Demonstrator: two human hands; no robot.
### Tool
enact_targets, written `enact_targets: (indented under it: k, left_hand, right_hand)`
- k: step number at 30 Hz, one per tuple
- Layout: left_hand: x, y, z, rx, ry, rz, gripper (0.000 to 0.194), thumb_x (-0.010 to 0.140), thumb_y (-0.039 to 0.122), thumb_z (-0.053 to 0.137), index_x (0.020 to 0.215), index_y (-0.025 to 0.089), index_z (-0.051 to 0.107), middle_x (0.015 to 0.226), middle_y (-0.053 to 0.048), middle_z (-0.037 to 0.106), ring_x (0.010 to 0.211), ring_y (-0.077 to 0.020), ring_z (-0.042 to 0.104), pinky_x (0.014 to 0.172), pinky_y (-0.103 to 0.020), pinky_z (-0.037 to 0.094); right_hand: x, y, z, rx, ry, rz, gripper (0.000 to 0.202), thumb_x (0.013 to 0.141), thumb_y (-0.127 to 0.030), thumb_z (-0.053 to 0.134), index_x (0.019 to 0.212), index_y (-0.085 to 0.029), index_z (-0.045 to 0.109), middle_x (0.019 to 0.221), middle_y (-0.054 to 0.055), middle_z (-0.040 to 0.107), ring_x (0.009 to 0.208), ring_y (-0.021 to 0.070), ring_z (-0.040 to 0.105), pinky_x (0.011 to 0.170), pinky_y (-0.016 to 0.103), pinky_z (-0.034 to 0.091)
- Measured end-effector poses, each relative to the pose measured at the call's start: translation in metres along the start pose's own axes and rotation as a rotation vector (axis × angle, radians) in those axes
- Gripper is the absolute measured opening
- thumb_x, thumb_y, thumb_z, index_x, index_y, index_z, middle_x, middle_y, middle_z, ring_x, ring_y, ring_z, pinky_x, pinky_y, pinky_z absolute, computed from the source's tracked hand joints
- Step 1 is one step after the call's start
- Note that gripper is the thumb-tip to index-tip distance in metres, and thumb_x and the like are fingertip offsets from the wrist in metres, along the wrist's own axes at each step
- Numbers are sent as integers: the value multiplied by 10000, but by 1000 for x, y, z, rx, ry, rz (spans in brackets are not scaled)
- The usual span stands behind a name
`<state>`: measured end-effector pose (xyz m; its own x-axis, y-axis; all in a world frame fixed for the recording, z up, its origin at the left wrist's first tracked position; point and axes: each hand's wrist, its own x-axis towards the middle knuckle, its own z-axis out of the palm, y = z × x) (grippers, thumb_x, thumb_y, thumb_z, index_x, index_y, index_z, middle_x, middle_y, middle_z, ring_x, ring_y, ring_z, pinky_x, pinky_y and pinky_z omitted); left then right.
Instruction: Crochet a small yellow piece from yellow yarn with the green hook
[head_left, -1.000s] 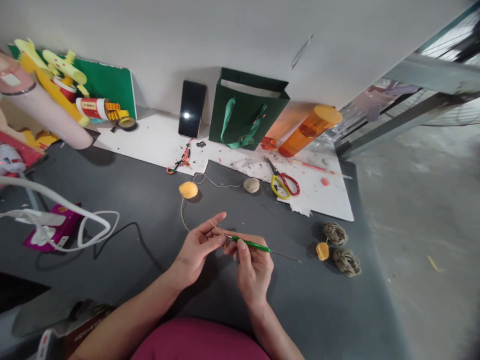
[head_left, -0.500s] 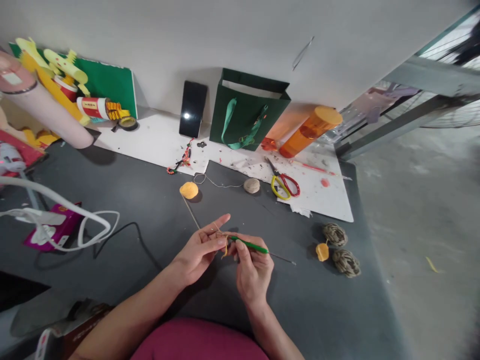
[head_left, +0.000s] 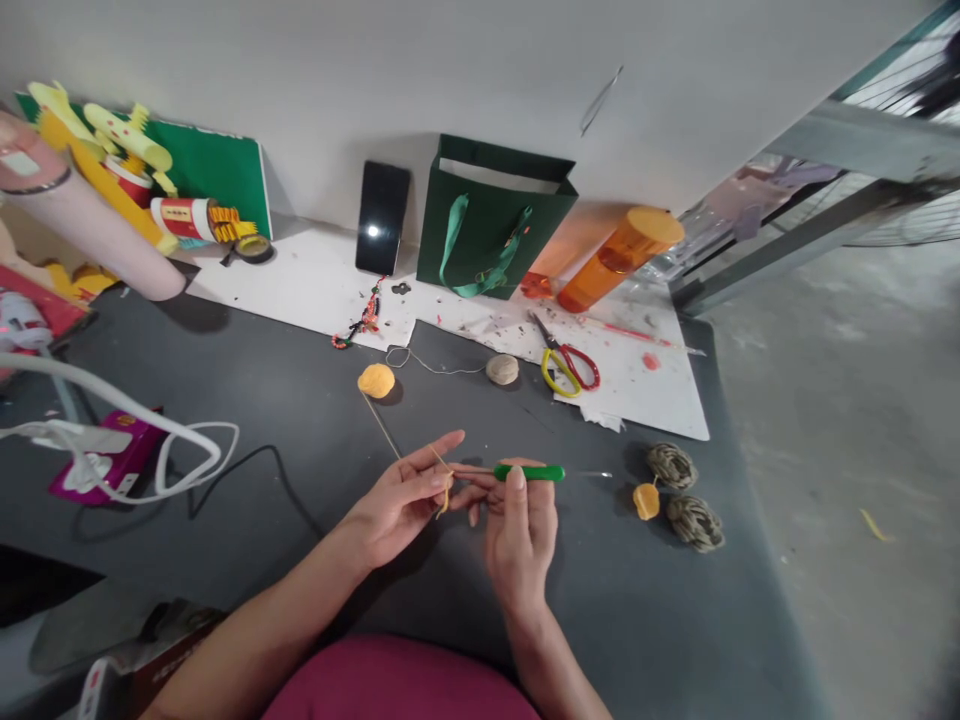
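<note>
Between thumb and fingers, my left hand pinches a short piece of yellow yarn, its index finger stretched out with the strand over it. That strand runs back to a yellow yarn ball on the table. My right hand grips the green handle of a crochet hook. The hook's thin shaft points left and reaches the yarn at my left fingertips; a metal tip sticks out to the right of the handle. How the hook sits in the loop is too small to tell.
Behind my hands lie a beige yarn ball and scissors. To the right are grey-brown crocheted pieces with a small yellow piece. A green paper bag, phone and orange bottle stand along the wall; cables lie left.
My right hand has drawn the crochet hook to the right, away from my left fingers, and its handle is now nearly level. My left hand stays almost in place with the yarn.
</note>
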<state>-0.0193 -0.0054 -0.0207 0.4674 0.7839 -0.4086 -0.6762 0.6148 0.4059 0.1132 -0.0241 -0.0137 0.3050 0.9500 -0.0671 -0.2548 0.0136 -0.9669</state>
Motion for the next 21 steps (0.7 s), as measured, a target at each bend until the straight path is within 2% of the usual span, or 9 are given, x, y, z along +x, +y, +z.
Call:
enact_targets:
  k: [3, 6, 10, 17, 21]
  left_hand:
    - [0, 0, 2, -5, -35, -36, 536, 698, 231, 880, 1213, 183, 741, 728, 16, 632, 677, -115, 501, 753, -302, 380]
    - [0, 1, 5, 5, -62, -30, 496, 699, 226, 876, 1178, 177, 759, 792, -16, 666, 683, -120, 498, 727, -308, 366]
    - [0, 2, 8, 12, -44, 20, 490, 678, 208, 893, 1152, 198, 771, 794, 3, 661, 652, -101, 497, 707, -304, 353]
    - [-1, 1, 12, 80, -49, 55, 485, 700, 233, 875, 1171, 211, 762, 767, -3, 685, 680, -124, 542, 767, -324, 371]
    - [-2, 0, 11, 175, 30, 140, 456, 757, 301, 842, 1197, 228, 750, 815, -14, 710, 713, -142, 571, 815, -349, 390]
  right_hand:
    - [5, 1, -1, 114, -10, 201, 328, 888, -541, 658, 887, -235, 542, 624, -9, 731, 391, 131, 600, 349, 211, 379]
    - [7, 3, 1, 186, -51, 312, 363, 812, -558, 730, 855, -226, 590, 591, -26, 702, 389, 117, 576, 353, 203, 386]
    - [3, 6, 6, 228, -99, 306, 360, 786, -555, 763, 877, -235, 627, 646, -24, 716, 438, 109, 585, 404, 210, 438]
    - [3, 10, 5, 190, -61, 227, 322, 798, -526, 769, 866, -238, 644, 693, -20, 729, 445, 90, 538, 445, 220, 466]
    - [2, 10, 6, 173, -37, 192, 302, 802, -500, 771, 863, -231, 647, 771, 7, 763, 459, 85, 539, 459, 223, 463]
